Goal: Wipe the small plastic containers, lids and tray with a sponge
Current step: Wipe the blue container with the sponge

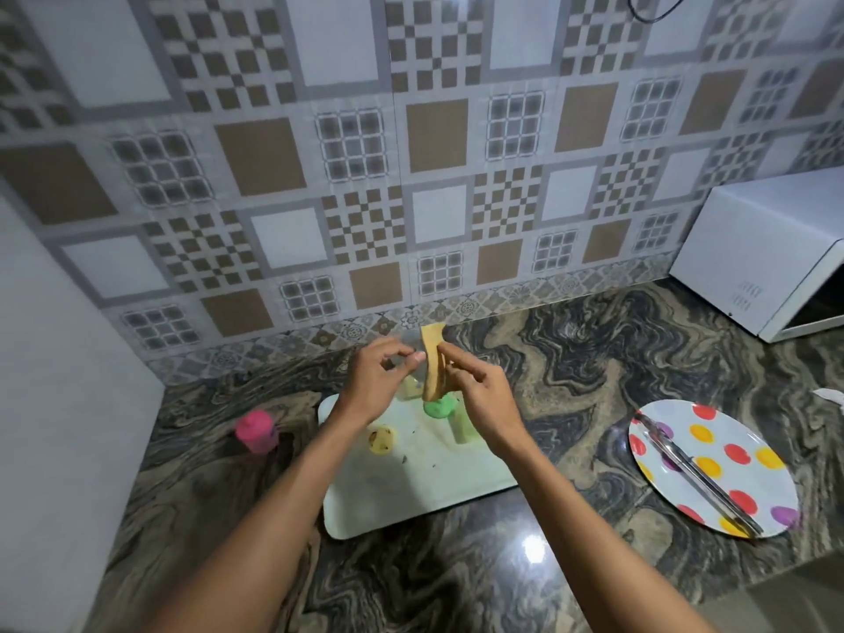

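Above the pale green tray [411, 491], my left hand [374, 381] grips a small clear plastic container [409, 347]. My right hand [479, 399] pinches a tan sponge [433, 363], held upright against that container. On the tray stand a green lid [439, 408], a yellow lid with dark specks [382, 439] and a pale yellow-green upright piece [463, 429], partly hidden by my right hand. A pink-lidded container [255, 430] stands on the counter left of the tray. Dark crumbs dot the tray.
A white plate with coloured dots [712, 468] lies at the right with metal tongs [698, 477] on it. A white microwave [767, 258] stands at the back right. A grey wall panel [59, 404] bounds the left. The marbled counter [571, 372] runs to a tiled backsplash.
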